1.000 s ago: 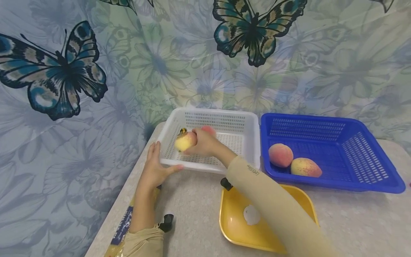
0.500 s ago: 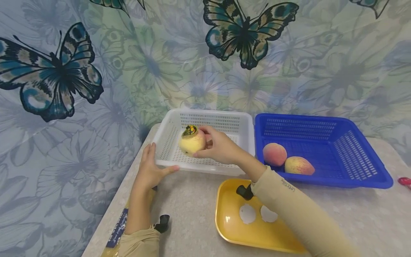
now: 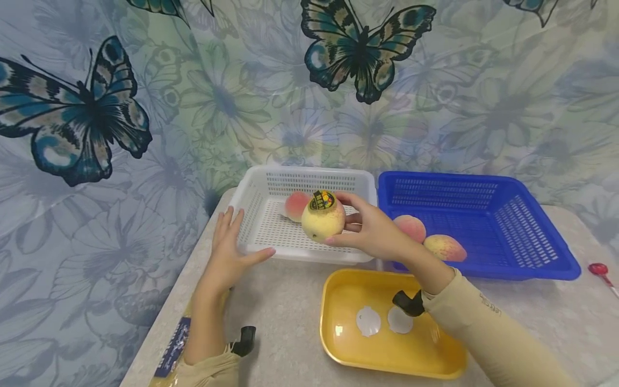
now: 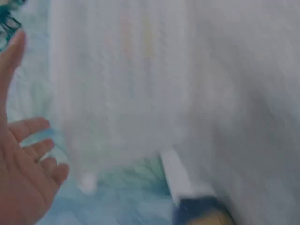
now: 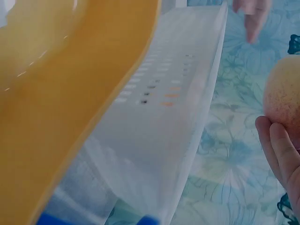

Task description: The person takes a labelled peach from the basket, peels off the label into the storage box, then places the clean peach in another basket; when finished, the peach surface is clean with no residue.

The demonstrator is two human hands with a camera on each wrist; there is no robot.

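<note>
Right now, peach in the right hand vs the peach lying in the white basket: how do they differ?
The held peach is mostly pale yellow; the peach in the white basket is pinker. The held peach carries a dark round sticker on top; none shows on the basket peach. The right hand grips the held peach in the air above the white basket's front rim; the basket peach rests on the basket floor, untouched. Both are round and of similar size.
</note>
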